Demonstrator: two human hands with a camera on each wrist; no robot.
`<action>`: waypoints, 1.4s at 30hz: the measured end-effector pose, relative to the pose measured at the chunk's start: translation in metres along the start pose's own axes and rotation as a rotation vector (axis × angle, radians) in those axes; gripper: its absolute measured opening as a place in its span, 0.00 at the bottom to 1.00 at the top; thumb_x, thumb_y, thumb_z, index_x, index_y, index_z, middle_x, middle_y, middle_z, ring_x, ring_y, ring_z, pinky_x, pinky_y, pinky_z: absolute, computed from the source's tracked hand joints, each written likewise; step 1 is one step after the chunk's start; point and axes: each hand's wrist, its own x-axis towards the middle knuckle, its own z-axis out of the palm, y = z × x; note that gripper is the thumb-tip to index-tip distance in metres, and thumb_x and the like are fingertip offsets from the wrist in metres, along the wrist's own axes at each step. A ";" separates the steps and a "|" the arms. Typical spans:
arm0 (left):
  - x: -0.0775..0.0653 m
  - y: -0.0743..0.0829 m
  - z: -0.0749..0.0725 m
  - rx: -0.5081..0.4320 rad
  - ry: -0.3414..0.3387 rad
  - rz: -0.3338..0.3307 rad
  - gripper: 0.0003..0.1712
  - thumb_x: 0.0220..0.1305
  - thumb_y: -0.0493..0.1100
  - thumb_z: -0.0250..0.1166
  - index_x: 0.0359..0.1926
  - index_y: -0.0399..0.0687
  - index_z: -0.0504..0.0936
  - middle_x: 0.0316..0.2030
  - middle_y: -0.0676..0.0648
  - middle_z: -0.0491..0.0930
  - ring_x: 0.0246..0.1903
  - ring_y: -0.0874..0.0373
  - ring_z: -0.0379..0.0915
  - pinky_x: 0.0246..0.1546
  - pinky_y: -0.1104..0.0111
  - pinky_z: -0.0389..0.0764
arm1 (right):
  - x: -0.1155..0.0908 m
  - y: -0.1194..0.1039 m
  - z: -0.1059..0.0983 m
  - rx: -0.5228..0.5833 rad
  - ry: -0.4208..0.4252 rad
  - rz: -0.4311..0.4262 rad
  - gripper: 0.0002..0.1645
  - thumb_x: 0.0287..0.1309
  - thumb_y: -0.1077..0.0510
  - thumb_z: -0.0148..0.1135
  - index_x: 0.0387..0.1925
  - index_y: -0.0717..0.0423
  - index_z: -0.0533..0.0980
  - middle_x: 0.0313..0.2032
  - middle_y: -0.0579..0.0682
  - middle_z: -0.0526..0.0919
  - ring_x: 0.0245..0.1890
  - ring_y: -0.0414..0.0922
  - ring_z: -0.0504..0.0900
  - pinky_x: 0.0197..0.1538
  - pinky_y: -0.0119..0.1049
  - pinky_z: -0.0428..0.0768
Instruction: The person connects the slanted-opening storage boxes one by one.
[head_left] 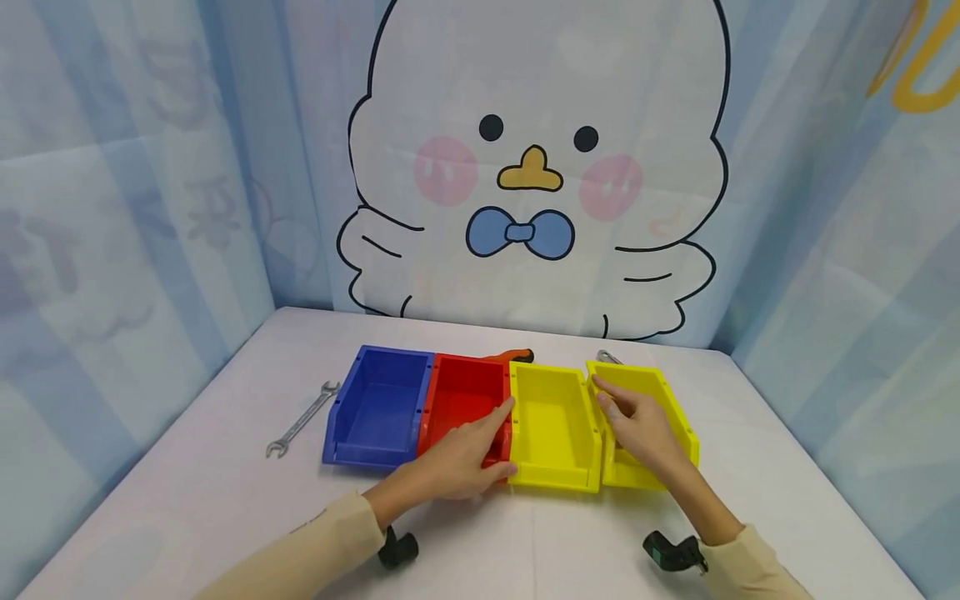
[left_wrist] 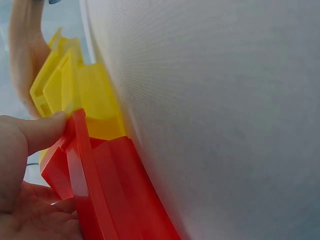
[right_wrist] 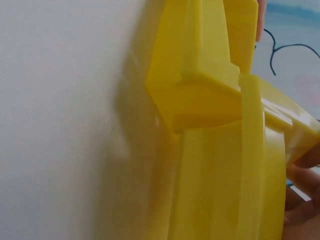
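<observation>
A blue bin, a red bin, a middle yellow bin and a right yellow bin stand in a row. My left hand reaches over the red bin. Its straight index finger and thumb touch the seam beside the middle yellow bin; the left wrist view shows the thumb against the red bin's corner. The right hand reaches into the right yellow bin and grips its left wall near the back. A narrow wedge-shaped gap separates the two yellow bins. Its lower fingers are partly hidden.
Left of the blue bin lies an open-ended wrench. Behind the row, an orange-and-black handle and a metal tool end show partly. Printed curtains enclose the white table at the back and sides.
</observation>
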 end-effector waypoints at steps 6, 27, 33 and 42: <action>0.001 0.001 0.000 0.013 0.008 0.012 0.57 0.68 0.57 0.72 0.87 0.63 0.45 0.79 0.48 0.67 0.63 0.53 0.76 0.70 0.52 0.80 | 0.001 0.002 0.001 0.003 -0.002 -0.014 0.30 0.83 0.48 0.51 0.80 0.41 0.66 0.76 0.59 0.72 0.47 0.49 0.79 0.38 0.29 0.84; 0.003 -0.001 0.001 0.006 0.013 0.006 0.57 0.69 0.56 0.72 0.87 0.63 0.45 0.80 0.49 0.66 0.62 0.52 0.76 0.69 0.51 0.81 | 0.004 0.009 0.009 0.040 0.001 -0.019 0.29 0.82 0.50 0.53 0.79 0.44 0.67 0.74 0.62 0.75 0.41 0.47 0.81 0.35 0.29 0.86; 0.004 -0.001 0.000 0.007 0.011 0.003 0.58 0.68 0.57 0.72 0.87 0.64 0.45 0.80 0.49 0.67 0.61 0.53 0.76 0.68 0.51 0.82 | 0.004 0.013 0.014 -0.023 0.037 -0.062 0.28 0.83 0.49 0.51 0.78 0.45 0.68 0.76 0.57 0.73 0.51 0.49 0.78 0.42 0.28 0.77; 0.002 -0.003 0.000 -0.018 -0.007 -0.010 0.59 0.68 0.57 0.73 0.87 0.66 0.44 0.79 0.49 0.68 0.44 0.60 0.76 0.54 0.63 0.89 | 0.000 0.012 0.023 -0.070 0.095 -0.112 0.27 0.84 0.51 0.49 0.77 0.49 0.68 0.76 0.56 0.72 0.55 0.50 0.80 0.55 0.39 0.80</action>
